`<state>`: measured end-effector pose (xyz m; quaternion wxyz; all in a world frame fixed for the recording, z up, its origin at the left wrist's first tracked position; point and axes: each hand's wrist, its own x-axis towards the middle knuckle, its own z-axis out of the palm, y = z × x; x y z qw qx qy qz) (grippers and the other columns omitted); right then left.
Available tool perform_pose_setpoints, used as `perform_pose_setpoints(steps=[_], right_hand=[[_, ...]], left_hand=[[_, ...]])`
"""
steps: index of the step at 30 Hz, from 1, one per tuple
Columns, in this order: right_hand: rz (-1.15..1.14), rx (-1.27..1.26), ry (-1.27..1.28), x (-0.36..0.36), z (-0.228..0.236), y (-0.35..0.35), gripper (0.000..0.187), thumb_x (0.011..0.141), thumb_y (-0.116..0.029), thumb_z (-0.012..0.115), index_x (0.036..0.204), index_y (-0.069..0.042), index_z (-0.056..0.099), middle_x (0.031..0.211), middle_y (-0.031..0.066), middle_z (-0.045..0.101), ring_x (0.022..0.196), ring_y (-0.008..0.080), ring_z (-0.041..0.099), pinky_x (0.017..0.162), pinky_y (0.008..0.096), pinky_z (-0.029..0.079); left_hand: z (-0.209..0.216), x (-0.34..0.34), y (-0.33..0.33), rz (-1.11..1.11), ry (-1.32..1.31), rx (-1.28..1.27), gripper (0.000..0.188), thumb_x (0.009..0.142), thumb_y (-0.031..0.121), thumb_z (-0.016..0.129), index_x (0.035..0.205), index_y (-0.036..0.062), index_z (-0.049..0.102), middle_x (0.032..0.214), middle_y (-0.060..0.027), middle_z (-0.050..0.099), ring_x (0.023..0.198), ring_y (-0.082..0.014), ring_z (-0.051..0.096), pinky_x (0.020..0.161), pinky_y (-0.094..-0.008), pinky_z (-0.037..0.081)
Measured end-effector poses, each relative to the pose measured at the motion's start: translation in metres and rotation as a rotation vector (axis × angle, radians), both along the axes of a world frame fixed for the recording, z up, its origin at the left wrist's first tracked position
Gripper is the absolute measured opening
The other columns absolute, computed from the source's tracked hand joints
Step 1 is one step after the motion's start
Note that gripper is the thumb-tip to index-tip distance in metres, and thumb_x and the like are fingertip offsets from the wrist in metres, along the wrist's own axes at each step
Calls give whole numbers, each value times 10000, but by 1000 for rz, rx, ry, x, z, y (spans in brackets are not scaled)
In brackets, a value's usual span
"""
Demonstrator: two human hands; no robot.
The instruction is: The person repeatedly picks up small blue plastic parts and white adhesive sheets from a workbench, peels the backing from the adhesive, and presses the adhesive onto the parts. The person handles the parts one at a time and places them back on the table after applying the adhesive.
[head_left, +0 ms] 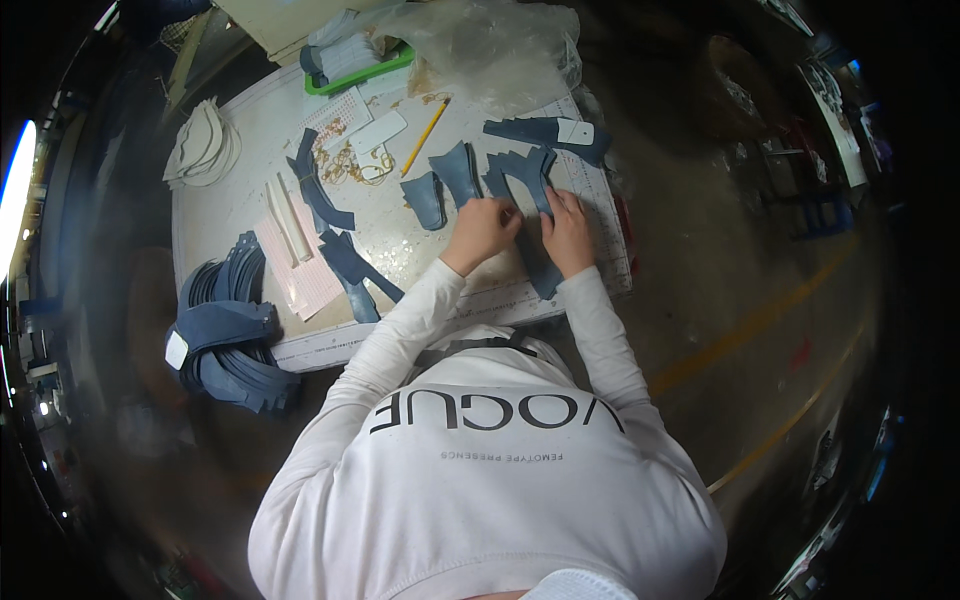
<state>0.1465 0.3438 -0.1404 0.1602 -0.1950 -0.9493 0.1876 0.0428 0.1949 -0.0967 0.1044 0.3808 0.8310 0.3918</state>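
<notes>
My left hand (484,232) is closed at the table's near right part, its fingertips curled together; what they hold, if anything, is hidden. Just above it lies a curved dark blue leather-like piece (457,168), with a smaller blue piece (425,203) to its left. My right hand (569,232) grips the edge of a forked blue leather-like piece (522,170), thumb on one side and fingers on the other. A long blue strip (540,268) runs between my hands toward the table's near edge.
Stacked blue pieces (225,325) overhang the near left corner. More blue pieces (350,275) lie left of my hands. Farther off are a yellow pencil (426,137), tan rubber bands (345,165), a green tray (360,75), clear plastic (500,50) and white pieces (205,145).
</notes>
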Motion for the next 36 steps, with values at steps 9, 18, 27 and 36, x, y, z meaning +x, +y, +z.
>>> perform_pose_setpoints(steps=[9, 18, 27, 36], right_hand=[[109, 65, 3, -35, 20, -21, 440, 842, -156, 656, 1252, -29, 560, 1292, 191, 496, 1269, 387, 391, 1020, 457, 382], [811, -297, 51, -105, 11, -196, 363, 763, -101, 693, 1105, 1, 622, 966, 160, 572, 938, 341, 550, 843, 395, 472], [724, 109, -38, -114, -26, -248, 330, 722, -80, 659, 1012, 51, 571, 908, 146, 545, 839, 302, 596, 710, 371, 549], [603, -1200, -178, -98, -5, -157, 317, 840, -150, 694, 1101, 23, 649, 930, 65, 674, 805, 134, 650, 730, 245, 508]], left_hand=[[-1, -66, -214, 864, -206, -5, 214, 874, 250, 613, 873, 63, 719, 723, -90, 702, 606, -179, 680, 617, -297, 518], [-57, -41, -253, 1035, -79, -282, 207, 777, 261, 645, 817, 63, 693, 758, -128, 698, 741, -320, 678, 705, -391, 525], [-44, -16, -223, 1062, -15, -107, 172, 816, 169, 644, 843, 0, 654, 705, -149, 655, 659, -331, 641, 652, -403, 509], [-46, -38, -185, 713, -989, 761, 225, 939, 228, 616, 1051, 38, 657, 846, -6, 669, 761, -87, 645, 700, -214, 542]])
